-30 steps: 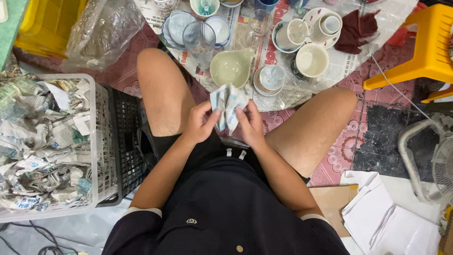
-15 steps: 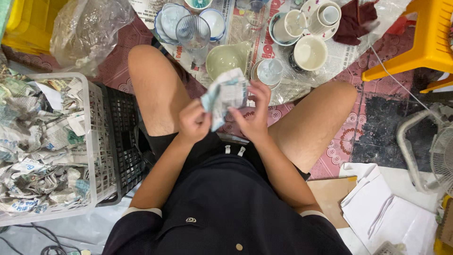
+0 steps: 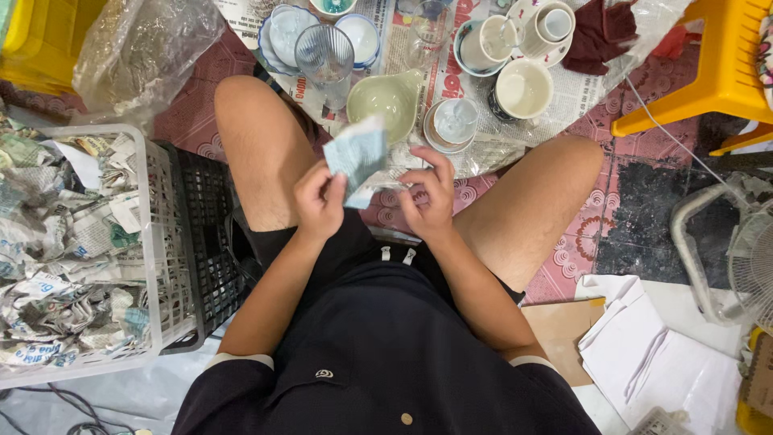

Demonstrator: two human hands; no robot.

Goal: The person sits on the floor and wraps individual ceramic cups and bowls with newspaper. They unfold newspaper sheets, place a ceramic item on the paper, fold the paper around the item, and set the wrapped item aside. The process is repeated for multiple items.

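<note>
- Head view: person seated, bare knees apart, both hands raised between the thighs at frame centre.
- Left hand (image 3: 320, 200): closed on a folded piece of newspaper (image 3: 355, 157), thumb and fingers pinching its lower left edge; the paper stands up toward 12 o'clock from the hand.
- Right hand (image 3: 427, 196): fingers curled, tips touching the paper's lower right corner at about 9 o'clock of the hand; grip looks light, cannot tell if it truly clamps.
- At 12 o'clock of the paper, on a newspaper sheet (image 3: 592, 89) spread over the floor: pale green bowl (image 3: 386, 98), just beyond the paper's top edge.
- At 1 o'clock: small cup on saucer (image 3: 452, 123); farther out, a white cup (image 3: 523, 87).
- At 11 o'clock: ribbed clear glass (image 3: 324, 56).
- At 9 o'clock, well apart: white basket (image 3: 165, 242) filled with crumpled newspaper.
- At 2 o'clock, far corner: yellow stool (image 3: 725, 72).
</note>
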